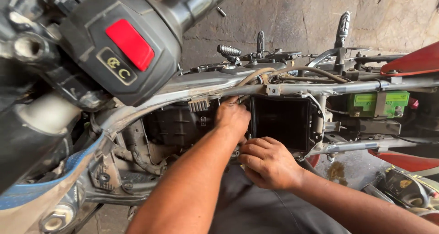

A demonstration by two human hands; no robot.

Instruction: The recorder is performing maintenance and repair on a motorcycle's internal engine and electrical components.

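My left hand [233,117] reaches up to the top left corner of a black open-fronted box [283,122] set in a stripped motorcycle frame. Its fingertips are tucked under the grey frame tube [320,88] and are hidden. My right hand [270,163] is at the box's lower left corner with its fingers curled tight. Anything inside them is hidden. The two hands are a few centimetres apart, the left above the right.
A handlebar switch housing with a red button [130,44] looms close at the top left. A green battery [377,103] sits right of the box. Red body panels [414,60] lie at the right edge. Footpegs [228,50] and levers stick up behind the frame, and there is concrete floor beyond.
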